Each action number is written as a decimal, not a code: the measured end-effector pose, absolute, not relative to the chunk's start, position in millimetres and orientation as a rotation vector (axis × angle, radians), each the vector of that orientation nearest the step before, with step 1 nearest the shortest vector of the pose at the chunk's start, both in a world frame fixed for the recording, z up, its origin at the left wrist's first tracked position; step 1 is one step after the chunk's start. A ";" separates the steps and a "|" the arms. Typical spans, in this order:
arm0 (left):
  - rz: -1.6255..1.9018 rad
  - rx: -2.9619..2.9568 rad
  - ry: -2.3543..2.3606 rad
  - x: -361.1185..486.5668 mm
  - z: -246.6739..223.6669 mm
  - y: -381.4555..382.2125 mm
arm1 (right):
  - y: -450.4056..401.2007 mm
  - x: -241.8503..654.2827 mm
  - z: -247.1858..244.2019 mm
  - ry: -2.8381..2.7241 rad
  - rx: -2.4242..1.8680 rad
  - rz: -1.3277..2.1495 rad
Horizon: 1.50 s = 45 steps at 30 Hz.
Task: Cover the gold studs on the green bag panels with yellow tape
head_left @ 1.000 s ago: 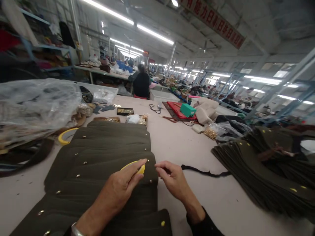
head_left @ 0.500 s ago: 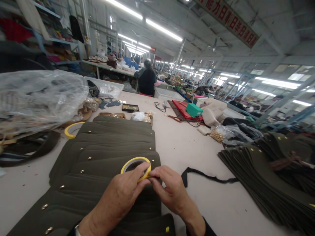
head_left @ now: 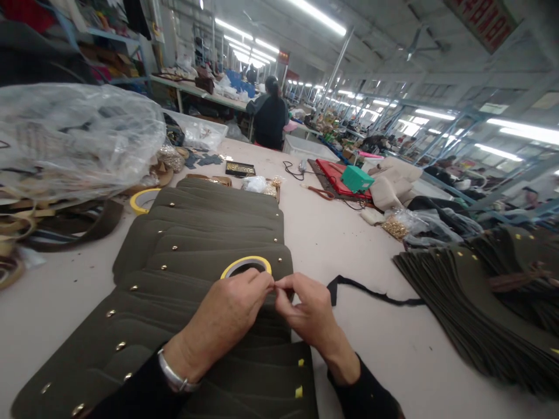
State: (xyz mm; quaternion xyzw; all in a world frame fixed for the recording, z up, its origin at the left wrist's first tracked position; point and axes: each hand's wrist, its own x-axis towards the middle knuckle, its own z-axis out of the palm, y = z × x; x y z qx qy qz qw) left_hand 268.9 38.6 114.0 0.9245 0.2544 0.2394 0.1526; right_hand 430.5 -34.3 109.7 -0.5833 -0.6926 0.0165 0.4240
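My left hand [head_left: 227,311] is closed on a roll of yellow tape [head_left: 246,260], covering its near side. Against the left fingertips, my right hand [head_left: 309,306] pinches at the roll's right edge; whatever lies between its fingers is too small to make out. Both hands are over a row of overlapping dark olive panels [head_left: 227,212] fitted with small gold studs. Small yellow tape pieces [head_left: 299,391] stick to the nearest panels, at their right side.
A second yellow tape roll [head_left: 144,201] lies left of the panels, near a large clear plastic bag [head_left: 82,139]. On the right are a black strip [head_left: 375,293] and stacked olive pieces [head_left: 463,302]. A green box [head_left: 357,178] stands farther back. A person [head_left: 269,119] is beyond the table.
The view has tilted down, showing more of my forearms. My left fingers have curled over the roll's near side and my fingertips remain together at its right edge.
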 end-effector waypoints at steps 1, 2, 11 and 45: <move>0.713 2.679 0.735 269.7 114.5 36.9 | -34.1 428.5 111.1 -1.634 -1.504 0.174; 0.751 2.706 0.723 270.7 114.7 34.9 | -33.4 427.1 112.4 -1.515 -1.538 0.334; 0.580 2.860 0.865 274.3 106.8 27.7 | -29.6 468.7 91.5 -0.950 -1.603 1.013; 0.226 2.806 0.833 279.3 87.8 34.8 | -38.3 450.4 72.0 -1.635 -1.907 0.418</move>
